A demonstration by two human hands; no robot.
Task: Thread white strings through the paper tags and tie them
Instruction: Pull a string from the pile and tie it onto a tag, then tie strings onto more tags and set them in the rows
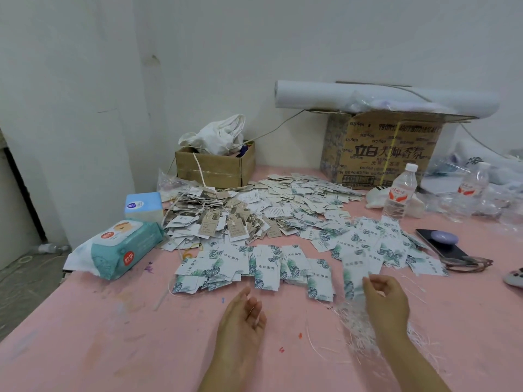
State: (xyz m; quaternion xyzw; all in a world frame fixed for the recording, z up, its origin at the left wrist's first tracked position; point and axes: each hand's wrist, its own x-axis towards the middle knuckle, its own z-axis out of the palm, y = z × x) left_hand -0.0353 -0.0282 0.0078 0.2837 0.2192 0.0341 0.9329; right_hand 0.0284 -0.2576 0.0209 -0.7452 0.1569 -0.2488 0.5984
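The right hand [386,302] hovers over the right side of the pink worktop [113,349] with fingers curled, thumb and forefinger closing on the right edge of a leaf-printed tag [352,274]; the tag looks slightly blurred, so I judge it pinched rather than merely touched. Its long axis runs away from the person, the gripped end nearest the body. The heap of white strings [352,325] lies just beneath and toward the person from this hand, touching the wrist's shadow side, so the right hand is plainly the nearer to both tag and string. The left hand [243,318] hangs well to the left of the heap, palm turned inward, fingers loosely straight and gripping nothing I can name; a fine line crosses them, too thin to identify. To thread, the left hand likely has to travel rightward to the strings; the row of loose tags [254,267] lies just beyond it.
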